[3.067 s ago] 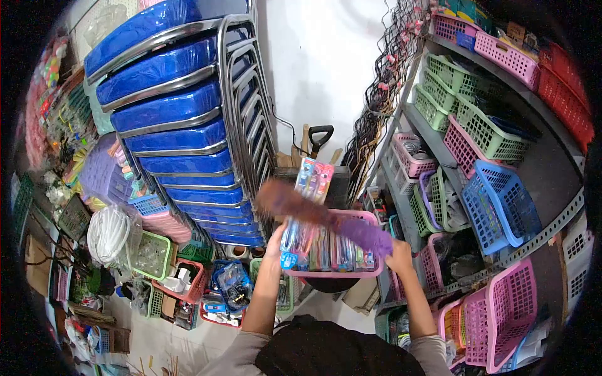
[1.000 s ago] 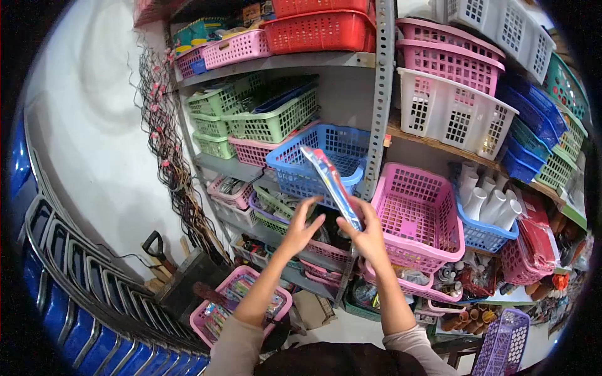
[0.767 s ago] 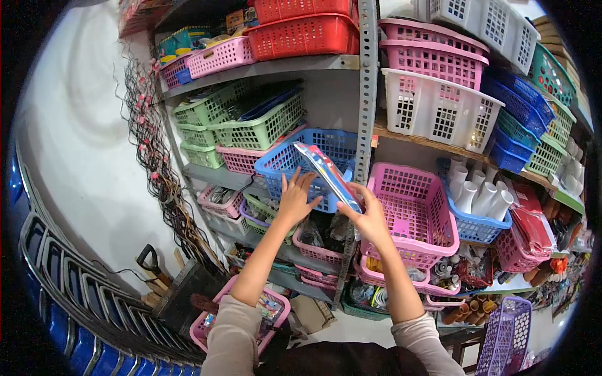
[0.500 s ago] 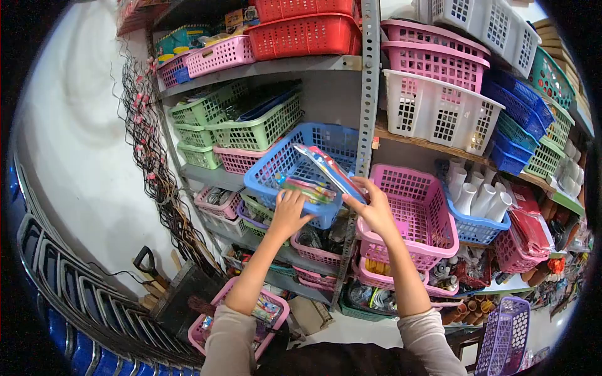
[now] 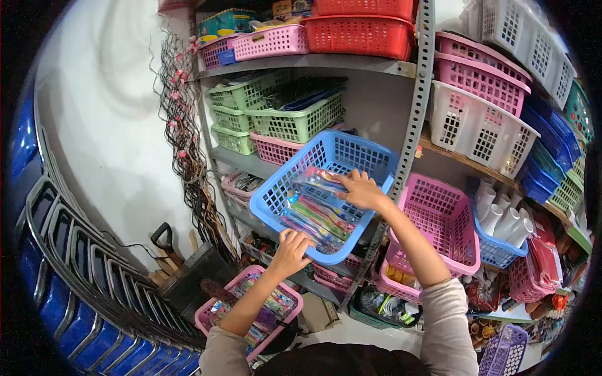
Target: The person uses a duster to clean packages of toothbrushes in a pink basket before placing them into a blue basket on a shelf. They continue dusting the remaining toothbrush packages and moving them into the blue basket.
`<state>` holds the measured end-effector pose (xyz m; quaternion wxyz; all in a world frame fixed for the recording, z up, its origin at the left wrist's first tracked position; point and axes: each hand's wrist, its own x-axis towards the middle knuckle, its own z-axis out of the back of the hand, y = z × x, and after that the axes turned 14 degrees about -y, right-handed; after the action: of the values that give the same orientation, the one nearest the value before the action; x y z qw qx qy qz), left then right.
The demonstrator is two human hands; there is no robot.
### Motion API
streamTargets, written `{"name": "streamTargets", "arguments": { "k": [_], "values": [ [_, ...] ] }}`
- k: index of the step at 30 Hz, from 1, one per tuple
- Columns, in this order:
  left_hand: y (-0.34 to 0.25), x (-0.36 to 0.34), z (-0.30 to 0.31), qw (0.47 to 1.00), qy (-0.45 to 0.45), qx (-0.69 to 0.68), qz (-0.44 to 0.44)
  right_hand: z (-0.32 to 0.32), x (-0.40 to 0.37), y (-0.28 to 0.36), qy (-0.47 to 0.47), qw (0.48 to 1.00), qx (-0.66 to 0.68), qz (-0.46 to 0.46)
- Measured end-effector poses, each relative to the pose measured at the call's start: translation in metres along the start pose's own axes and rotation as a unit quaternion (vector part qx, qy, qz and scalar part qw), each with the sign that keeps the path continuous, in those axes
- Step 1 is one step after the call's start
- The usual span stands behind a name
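A blue plastic basket with lattice sides sits tilted towards me at the shelf's front. Inside it lie several slim clear-plastic packets with colourful, long contents that I cannot make out exactly. My left hand is closed over the basket's near-left rim, fingers curled on the edge. Reaching in from the right, my right hand has its fingers around the end of another clear packet with red and blue parts, which lies low over the others.
Green baskets are stacked on the shelf behind. A perforated metal post stands right of the blue basket, with a pink basket beyond it. Below left is another pink basket holding packets. Stacked blue chairs line the left side.
The packet in my right hand has come down into the blue basket. My left hand has left the packets for the rim. The basket sits nearer, and the view has swung left.
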<state>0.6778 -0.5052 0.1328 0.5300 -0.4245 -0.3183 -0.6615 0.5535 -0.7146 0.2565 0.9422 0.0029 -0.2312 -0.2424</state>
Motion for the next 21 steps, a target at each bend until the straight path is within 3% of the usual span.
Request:
{"name": "streamTargets", "arguments": {
  "k": [1,4,9,13,21],
  "values": [
    [0.0,-0.002,0.003,1.0,0.003,-0.001,-0.003,-0.004,0.008,0.002,0.061,0.998,-0.024,-0.005],
    [0.002,-0.011,0.005,1.0,0.006,0.007,-0.007,-0.04,0.024,-0.006,0.088,0.991,-0.097,-0.002],
    [0.002,-0.014,0.011,1.0,0.017,0.002,-0.012,-0.071,0.039,-0.007,0.248,0.959,-0.11,-0.089],
    [0.005,-0.019,0.007,1.0,0.01,-0.005,-0.011,-0.077,0.042,-0.002,0.301,0.94,-0.132,-0.093],
    [0.005,-0.014,0.007,1.0,-0.002,-0.03,0.003,-0.071,0.037,-0.009,0.295,0.943,-0.145,-0.054]
  ]
}}
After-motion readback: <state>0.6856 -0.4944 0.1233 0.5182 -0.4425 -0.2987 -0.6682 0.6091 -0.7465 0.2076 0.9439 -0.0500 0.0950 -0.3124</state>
